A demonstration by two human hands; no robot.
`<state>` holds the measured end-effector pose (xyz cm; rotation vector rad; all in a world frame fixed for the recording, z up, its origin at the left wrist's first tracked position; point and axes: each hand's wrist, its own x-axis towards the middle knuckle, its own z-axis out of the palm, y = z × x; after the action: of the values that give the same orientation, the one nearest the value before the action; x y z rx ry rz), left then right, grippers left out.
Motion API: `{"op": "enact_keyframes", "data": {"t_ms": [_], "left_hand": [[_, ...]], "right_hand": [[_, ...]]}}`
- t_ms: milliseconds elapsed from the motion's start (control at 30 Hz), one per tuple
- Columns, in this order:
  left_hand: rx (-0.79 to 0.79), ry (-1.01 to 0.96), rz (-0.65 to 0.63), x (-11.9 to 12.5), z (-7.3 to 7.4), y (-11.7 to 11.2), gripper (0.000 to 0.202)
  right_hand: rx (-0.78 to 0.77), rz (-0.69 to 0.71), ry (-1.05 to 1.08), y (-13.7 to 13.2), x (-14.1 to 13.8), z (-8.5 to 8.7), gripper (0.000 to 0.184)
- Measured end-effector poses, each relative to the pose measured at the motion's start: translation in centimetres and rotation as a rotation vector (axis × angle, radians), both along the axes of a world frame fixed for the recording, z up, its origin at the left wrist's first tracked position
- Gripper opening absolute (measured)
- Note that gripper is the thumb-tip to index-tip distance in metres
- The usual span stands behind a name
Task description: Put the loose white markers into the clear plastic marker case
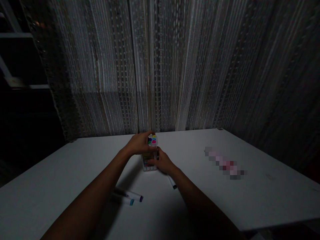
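A clear plastic marker case stands upright on the white table, with the colored marker caps showing at its top. My left hand is closed around the upper part of the case, its fingers reaching over and along the top. Lower down on the right side, my right hand grips the same case, thumb across its front. Near my left forearm lie a marker with a purple end and one with a teal end. Another marker with a dark end is beside my right wrist, partly hidden by it.
Over to the right, a blurred-out pinkish long object lies on the white table. A hanging patterned curtain stands behind the table's far edge. The room is dim, with a dark window-like frame at the left.
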<state>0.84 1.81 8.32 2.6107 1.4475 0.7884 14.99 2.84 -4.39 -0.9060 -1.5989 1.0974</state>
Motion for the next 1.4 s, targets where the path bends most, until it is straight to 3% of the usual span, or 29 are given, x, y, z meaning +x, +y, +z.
{"op": "enact_keyframes", "data": {"t_ms": [100,233,400,600,1033,1400], "left_hand": [[-0.03,-0.049,-0.052,-0.3,-0.1,-0.4,0.064],[-0.053,-0.282,-0.194,-1.3,-0.8,-0.7,0.06],[0.03,-0.479,-0.191,-2.7,-2.5,-0.5,0.046],[0.059,-0.517,-0.186,-2.9,-4.0,0.4,0.04],[0.135,-0.475,-0.143,-2.5,-4.3,-0.2,0.044],[-0.051,-0.552,-0.154,-2.2,-3.8,0.6,0.044]], "right_hand": [[0.018,0.003,0.0,0.0,0.0,0.0,0.058],[0.022,0.018,0.011,-0.1,0.0,0.2,0.056],[0.001,0.037,0.03,-0.5,0.0,0.6,0.055],[0.002,0.033,0.024,-0.8,0.1,0.9,0.054],[-0.007,0.04,0.053,-0.7,0.0,0.9,0.054],[-0.018,0.063,0.052,-0.3,0.1,0.5,0.056]]}}
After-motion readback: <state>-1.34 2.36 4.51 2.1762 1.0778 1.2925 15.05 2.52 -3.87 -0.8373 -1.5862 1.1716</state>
